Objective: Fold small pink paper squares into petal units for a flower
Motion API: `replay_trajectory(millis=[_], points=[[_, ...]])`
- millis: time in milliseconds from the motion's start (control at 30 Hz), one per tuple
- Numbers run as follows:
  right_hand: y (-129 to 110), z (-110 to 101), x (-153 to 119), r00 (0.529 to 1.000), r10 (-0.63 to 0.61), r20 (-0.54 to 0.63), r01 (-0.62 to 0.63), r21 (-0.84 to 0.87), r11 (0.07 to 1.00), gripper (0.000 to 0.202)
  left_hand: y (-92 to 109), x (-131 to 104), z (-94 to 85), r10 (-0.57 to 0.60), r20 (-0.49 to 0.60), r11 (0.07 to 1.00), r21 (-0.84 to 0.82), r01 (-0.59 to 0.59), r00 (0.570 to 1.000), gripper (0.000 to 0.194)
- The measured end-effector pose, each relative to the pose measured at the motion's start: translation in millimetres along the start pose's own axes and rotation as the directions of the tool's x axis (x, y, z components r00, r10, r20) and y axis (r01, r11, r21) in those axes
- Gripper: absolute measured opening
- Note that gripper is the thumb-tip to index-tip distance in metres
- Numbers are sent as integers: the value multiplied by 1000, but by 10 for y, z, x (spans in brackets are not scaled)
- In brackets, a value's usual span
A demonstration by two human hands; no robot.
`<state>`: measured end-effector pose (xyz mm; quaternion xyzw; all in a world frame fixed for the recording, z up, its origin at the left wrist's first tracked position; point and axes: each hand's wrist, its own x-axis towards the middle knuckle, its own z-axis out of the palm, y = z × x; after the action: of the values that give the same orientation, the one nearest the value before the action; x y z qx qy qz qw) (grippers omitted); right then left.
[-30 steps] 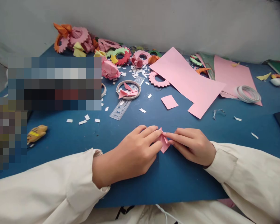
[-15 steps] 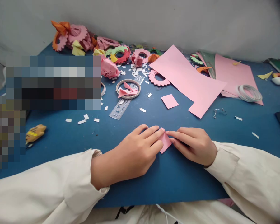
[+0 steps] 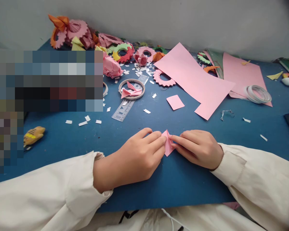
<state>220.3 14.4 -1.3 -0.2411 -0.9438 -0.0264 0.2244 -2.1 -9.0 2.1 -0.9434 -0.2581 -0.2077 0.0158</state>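
Note:
A small pink paper piece (image 3: 168, 148) lies on the blue table between my hands, its right edge folded inward. My left hand (image 3: 141, 154) presses on its left side with the fingertips. From the right, the finger and thumb of my right hand (image 3: 199, 149) grip the folded flap. Beyond them is a flat pink paper square (image 3: 175, 102). A tape roll (image 3: 143, 93) lies over a clear ruler (image 3: 122, 110), with small folded pink pieces (image 3: 132, 92) inside its ring.
A large pink sheet (image 3: 195, 80) and white tape rolls (image 3: 258, 94) lie at the back right. Folded paper rings (image 3: 164, 78) and white scraps (image 3: 146, 111) are scattered about. A yellow cutter-like object (image 3: 34, 136) is at left; blurred blocks hide the area behind it.
The right side of the small paper has been folded inward, making it narrower. My right fingers have moved slightly left with the flap. The view has shifted a little.

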Motion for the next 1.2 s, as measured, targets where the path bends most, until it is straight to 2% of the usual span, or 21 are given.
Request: replay_trajectory(millis=[467,700,933,1200], points=[[-13,34,56,1000,12,-13,-12,-23,1000,12,11,-15,-28,100,-22,993,66,-98,995,23],[1,45,63,1000,28,0,-28,-20,999,15,1,-17,-35,131,34,987,88,-133,991,27],[20,15,53,1000,-9,-22,10,26,1000,16,3,-16,-51,142,93,982,113,-152,986,28],[17,23,40,998,-61,-4,61,-58,996,19,-4,-22,-35,150,103,981,109,-161,983,25]])
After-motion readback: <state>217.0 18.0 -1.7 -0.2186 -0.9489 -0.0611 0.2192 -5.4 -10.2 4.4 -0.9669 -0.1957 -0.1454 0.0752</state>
